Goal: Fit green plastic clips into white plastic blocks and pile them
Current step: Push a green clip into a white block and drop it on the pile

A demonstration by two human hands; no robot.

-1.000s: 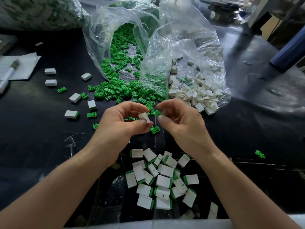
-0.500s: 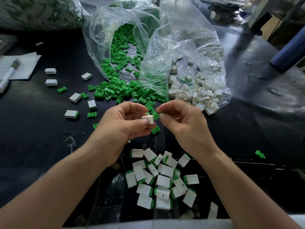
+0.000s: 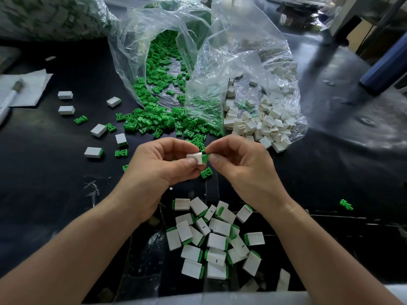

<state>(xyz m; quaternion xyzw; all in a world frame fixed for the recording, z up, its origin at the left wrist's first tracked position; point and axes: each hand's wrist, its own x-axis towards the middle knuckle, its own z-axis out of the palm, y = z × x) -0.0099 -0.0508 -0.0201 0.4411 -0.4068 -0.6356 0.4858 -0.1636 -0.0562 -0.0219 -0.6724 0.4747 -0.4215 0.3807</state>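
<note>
Head-worn view, close, forward and down.

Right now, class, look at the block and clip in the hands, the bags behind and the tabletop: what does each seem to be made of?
White block: matte moulded plastic, crisp edges, even colour.
Green clip: likely the same hard plastic, uniform green, thin prongs.
Bags: thin clear plastic film, crinkled and glinting.
Tabletop: dark glossy sheet, perhaps rubber or vinyl; it reflects light.

matt white plastic block [image 3: 196, 158], glossy clear bag [image 3: 231, 69]
</note>
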